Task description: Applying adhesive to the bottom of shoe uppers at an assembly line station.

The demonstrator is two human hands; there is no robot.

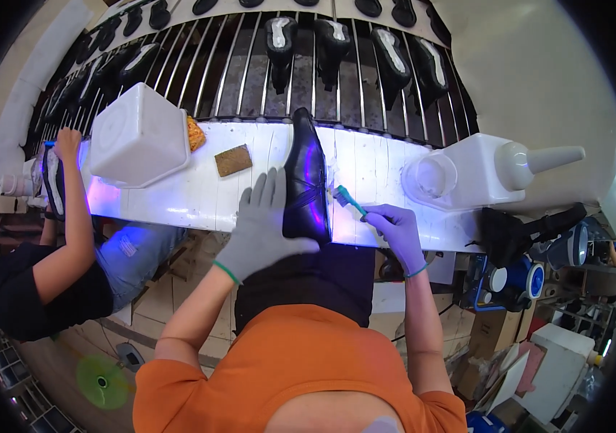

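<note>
One grey-gloved left hand [259, 222] spreads against the glossy black leather shoe [304, 177] on the white bench [369, 162], likely steadying it; the lilac-gloved right hand [399, 231] pinches a teal plastic brush [351, 200], probably for control.

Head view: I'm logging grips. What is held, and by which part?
The right hand holds the green brush by its handle. The spread left hand rests against the near left side of the black shoe, without clearly grasping it.

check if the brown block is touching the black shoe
Apart: the head view shows a strip of white tabletop between the brown block and the black shoe.
</note>
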